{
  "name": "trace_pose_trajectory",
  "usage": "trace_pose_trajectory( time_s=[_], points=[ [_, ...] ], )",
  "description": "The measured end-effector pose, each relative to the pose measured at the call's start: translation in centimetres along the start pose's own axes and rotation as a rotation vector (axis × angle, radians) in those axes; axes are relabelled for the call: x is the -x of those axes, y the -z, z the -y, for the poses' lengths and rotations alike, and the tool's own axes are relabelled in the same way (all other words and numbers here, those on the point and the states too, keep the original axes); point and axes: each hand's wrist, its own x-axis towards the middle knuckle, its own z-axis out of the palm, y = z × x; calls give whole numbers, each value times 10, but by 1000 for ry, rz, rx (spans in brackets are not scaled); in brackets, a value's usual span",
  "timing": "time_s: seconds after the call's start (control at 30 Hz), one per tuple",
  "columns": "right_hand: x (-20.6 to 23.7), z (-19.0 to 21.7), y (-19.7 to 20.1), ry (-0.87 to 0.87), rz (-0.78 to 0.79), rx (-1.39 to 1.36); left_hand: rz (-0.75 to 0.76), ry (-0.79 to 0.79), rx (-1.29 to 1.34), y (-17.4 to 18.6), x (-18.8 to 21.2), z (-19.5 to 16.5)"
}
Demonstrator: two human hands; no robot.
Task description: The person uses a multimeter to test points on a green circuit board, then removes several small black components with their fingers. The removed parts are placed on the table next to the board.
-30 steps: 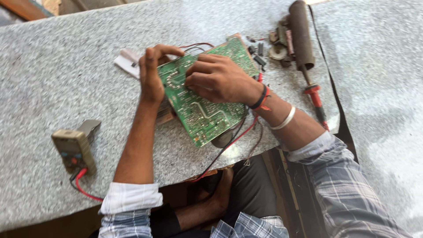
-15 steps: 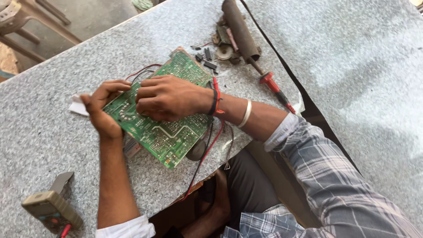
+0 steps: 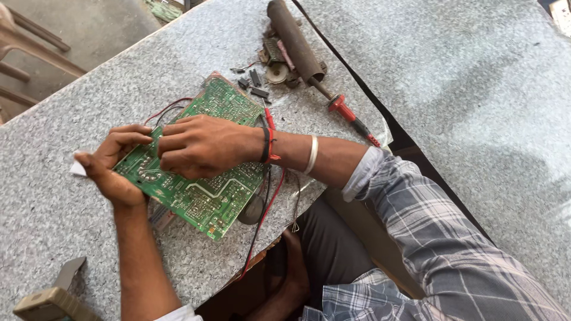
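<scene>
A green circuit board (image 3: 205,190) lies solder side up on a grey speckled stone table (image 3: 59,196). My left hand (image 3: 116,166) grips the board's left edge, thumb below and fingers curled over the top. My right hand (image 3: 205,145) rests on the board's middle with fingers bent, pressing on its surface next to the left fingers. Whether the right fingers pinch a small part is hidden. Red and black wires (image 3: 264,205) run from under the board off the table's front edge.
A dark cylindrical tool (image 3: 294,38) lies at the back beside small loose components (image 3: 262,74) and a red-handled probe (image 3: 351,119). A tan multimeter (image 3: 50,300) sits at the front left corner. A second stone slab (image 3: 476,89) lies to the right across a gap.
The view has shifted, so the board and hands sit lower and further left in frame. Both hands stay on the board in much the same grip.
</scene>
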Motion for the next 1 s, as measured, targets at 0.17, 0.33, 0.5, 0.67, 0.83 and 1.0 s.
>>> trace_pose_trajectory(
  time_s=[0.17, 0.33, 0.5, 0.67, 0.83, 1.0],
  points=[
    [0, -3, -3, -70, 37, 9, 8, 12, 9, 1, -3, 0],
    [-3, -4, -4, -23, 12, 41, 14, 2, 1, 0, -3, -2],
    [-3, -2, -3, -65, 64, 27, 12, 9, 21, 3, -4, 3],
    [-4, -2, -6, -55, 55, 54, 15, 5, 29, 6, -7, 4],
    [-9, -7, -13, -98, 80, 79, 5, 8, 8, 5, -5, 1],
    [-10, -6, -10, -84, 105, 76, 2, 11, 38, 5, -4, -1]
  ],
)
